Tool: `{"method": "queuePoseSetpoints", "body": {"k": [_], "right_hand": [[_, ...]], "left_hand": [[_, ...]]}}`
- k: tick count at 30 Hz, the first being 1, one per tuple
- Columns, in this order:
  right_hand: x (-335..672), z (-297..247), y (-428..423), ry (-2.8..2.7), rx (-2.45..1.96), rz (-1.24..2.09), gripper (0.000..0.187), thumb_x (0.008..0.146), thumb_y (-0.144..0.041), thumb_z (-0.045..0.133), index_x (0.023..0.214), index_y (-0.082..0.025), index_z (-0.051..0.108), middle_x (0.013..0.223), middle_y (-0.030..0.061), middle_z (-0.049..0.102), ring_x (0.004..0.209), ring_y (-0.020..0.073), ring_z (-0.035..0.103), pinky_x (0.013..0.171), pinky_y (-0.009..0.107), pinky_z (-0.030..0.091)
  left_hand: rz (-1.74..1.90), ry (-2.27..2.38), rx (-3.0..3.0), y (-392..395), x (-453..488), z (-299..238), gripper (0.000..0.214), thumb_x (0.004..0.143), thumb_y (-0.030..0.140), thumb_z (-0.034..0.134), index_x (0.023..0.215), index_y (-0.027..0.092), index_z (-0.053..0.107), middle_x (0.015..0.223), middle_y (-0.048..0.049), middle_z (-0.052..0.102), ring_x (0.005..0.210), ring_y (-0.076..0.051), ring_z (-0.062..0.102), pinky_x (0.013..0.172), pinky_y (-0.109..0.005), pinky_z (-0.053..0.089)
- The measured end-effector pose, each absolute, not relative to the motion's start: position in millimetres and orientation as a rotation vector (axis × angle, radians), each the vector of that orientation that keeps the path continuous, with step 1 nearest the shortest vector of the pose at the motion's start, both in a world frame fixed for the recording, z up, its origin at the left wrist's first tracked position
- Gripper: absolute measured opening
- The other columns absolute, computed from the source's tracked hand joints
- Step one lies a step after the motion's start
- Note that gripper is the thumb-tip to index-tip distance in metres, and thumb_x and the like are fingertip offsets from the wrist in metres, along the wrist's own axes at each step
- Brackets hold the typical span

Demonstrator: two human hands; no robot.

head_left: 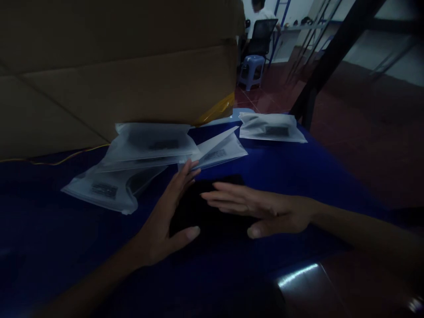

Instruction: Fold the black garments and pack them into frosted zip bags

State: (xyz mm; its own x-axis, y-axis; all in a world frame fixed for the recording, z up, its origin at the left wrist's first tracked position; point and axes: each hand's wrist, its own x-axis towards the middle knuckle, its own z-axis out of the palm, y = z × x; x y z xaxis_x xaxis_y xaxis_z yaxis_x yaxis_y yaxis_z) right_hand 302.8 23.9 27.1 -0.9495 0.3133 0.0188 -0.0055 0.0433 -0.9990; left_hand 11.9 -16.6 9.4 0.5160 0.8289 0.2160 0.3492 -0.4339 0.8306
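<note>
My left hand (165, 214) and my right hand (261, 212) lie open on either side of a flat black object (208, 207), probably a folded item. Its shape is hard to make out in the dark, and I cannot tell whether my fingers touch it. Just past my left fingertips, several frosted plastic zip bags (149, 143) lie overlapping, each with a dark item inside. One bag (218, 152) has its flap folded up, and another (106, 190) lies nearer my left hand. A further bag (271, 128) sits apart at the far side.
All this lies on a blue table cover (291, 176). A large cardboard box (115, 75) looms at the far left, with yellow tape (215, 109) and a yellow cable (66, 159) near it. Beyond are a black metal frame (318, 75), a blue stool (251, 71) and a seated person (261, 17).
</note>
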Motion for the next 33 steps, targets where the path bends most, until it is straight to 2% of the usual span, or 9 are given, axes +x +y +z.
{"method": "queuePoseSetpoints", "body": {"k": [3, 5, 9, 14, 20, 25, 27, 30, 33], "right_hand": [[299, 22, 25, -2.224, -0.297, 1.638, 0.057, 0.101, -0.026, 0.061, 0.156, -0.036, 0.044, 0.162, 0.0044, 0.047, 0.150, 0.0213, 0.044, 0.120, 0.046, 0.042], [297, 11, 24, -2.252, -0.352, 1.227, 0.044, 0.102, -0.024, 0.060, 0.145, -0.028, 0.058, 0.139, 0.0069, 0.068, 0.131, 0.0191, 0.063, 0.111, 0.040, 0.052], [295, -6, 20, -2.519, -0.337, 0.581, 0.051, 0.102, -0.026, 0.058, 0.151, -0.017, 0.050, 0.151, 0.0148, 0.058, 0.149, 0.0243, 0.045, 0.121, 0.046, 0.042], [299, -2, 22, -2.821, -0.394, 0.578, 0.059, 0.104, -0.028, 0.048, 0.161, -0.018, 0.035, 0.170, 0.0127, 0.030, 0.160, 0.0226, 0.020, 0.129, 0.050, 0.024], [315, 5, 41, -2.814, -0.462, 0.572, 0.054, 0.095, -0.024, 0.052, 0.148, -0.013, 0.051, 0.165, 0.0158, 0.040, 0.159, 0.0264, 0.023, 0.131, 0.056, 0.014], [314, 4, 38, -2.692, -0.675, 0.536, 0.035, 0.105, -0.029, 0.045, 0.133, -0.015, 0.060, 0.153, 0.0131, 0.056, 0.152, 0.0236, 0.040, 0.131, 0.052, 0.019], [310, 2, 32, -2.692, -0.759, 0.437, 0.044, 0.108, -0.039, 0.045, 0.144, -0.015, 0.053, 0.160, 0.0139, 0.048, 0.156, 0.0261, 0.032, 0.131, 0.054, 0.020], [305, -2, 27, -2.789, -0.789, 0.309, 0.066, 0.107, -0.051, 0.046, 0.163, -0.021, 0.029, 0.173, 0.0119, 0.021, 0.161, 0.0322, 0.008, 0.129, 0.063, 0.014], [306, -4, 28, -2.849, -0.807, 0.277, 0.068, 0.108, -0.052, 0.044, 0.166, -0.024, 0.022, 0.174, 0.0110, 0.017, 0.161, 0.0326, 0.006, 0.129, 0.064, 0.014]], "left_hand": [[0.815, 0.968, 2.115, -15, 10, 11, 0.061, 0.106, 0.046, 0.048, 0.162, 0.039, 0.026, 0.173, -0.0025, 0.017, 0.156, -0.033, 0.030, 0.124, -0.057, 0.037], [0.761, 0.966, 2.297, -12, 6, 9, 0.052, 0.105, 0.032, 0.044, 0.156, 0.037, 0.040, 0.172, -0.0011, 0.019, 0.156, -0.034, 0.028, 0.125, -0.059, 0.035], [0.571, 0.929, 2.630, -6, 2, 4, 0.068, 0.098, 0.015, 0.041, 0.162, 0.031, 0.030, 0.173, -0.0044, 0.018, 0.159, -0.036, 0.017, 0.127, -0.065, 0.025], [0.460, 1.009, 2.777, -5, 4, 3, 0.080, 0.096, 0.011, 0.041, 0.168, 0.025, 0.008, 0.175, -0.0089, 0.006, 0.161, -0.036, 0.008, 0.128, -0.064, 0.019], [0.218, 0.901, 2.895, -2, 5, 1, 0.070, 0.110, 0.033, 0.039, 0.168, 0.022, 0.001, 0.174, -0.0052, 0.019, 0.162, -0.028, 0.008, 0.132, -0.054, 0.007], [0.105, 0.848, 2.897, 0, 3, -2, 0.072, 0.109, 0.053, 0.039, 0.167, 0.026, 0.007, 0.173, -0.0038, 0.020, 0.162, -0.028, 0.012, 0.132, -0.055, 0.006], [0.102, 0.848, 2.899, -1, 2, -1, 0.073, 0.109, 0.055, 0.038, 0.167, 0.025, 0.006, 0.173, -0.0051, 0.019, 0.162, -0.028, 0.012, 0.132, -0.055, 0.006], [0.105, 0.860, 2.905, -3, 2, -1, 0.071, 0.111, 0.049, 0.037, 0.167, 0.021, 0.004, 0.173, -0.0065, 0.019, 0.162, -0.027, 0.011, 0.132, -0.054, 0.005], [0.125, 0.881, 2.907, -5, 4, 0, 0.067, 0.112, 0.040, 0.035, 0.167, 0.019, 0.004, 0.173, -0.0071, 0.019, 0.162, -0.026, 0.011, 0.132, -0.053, 0.006]]}}
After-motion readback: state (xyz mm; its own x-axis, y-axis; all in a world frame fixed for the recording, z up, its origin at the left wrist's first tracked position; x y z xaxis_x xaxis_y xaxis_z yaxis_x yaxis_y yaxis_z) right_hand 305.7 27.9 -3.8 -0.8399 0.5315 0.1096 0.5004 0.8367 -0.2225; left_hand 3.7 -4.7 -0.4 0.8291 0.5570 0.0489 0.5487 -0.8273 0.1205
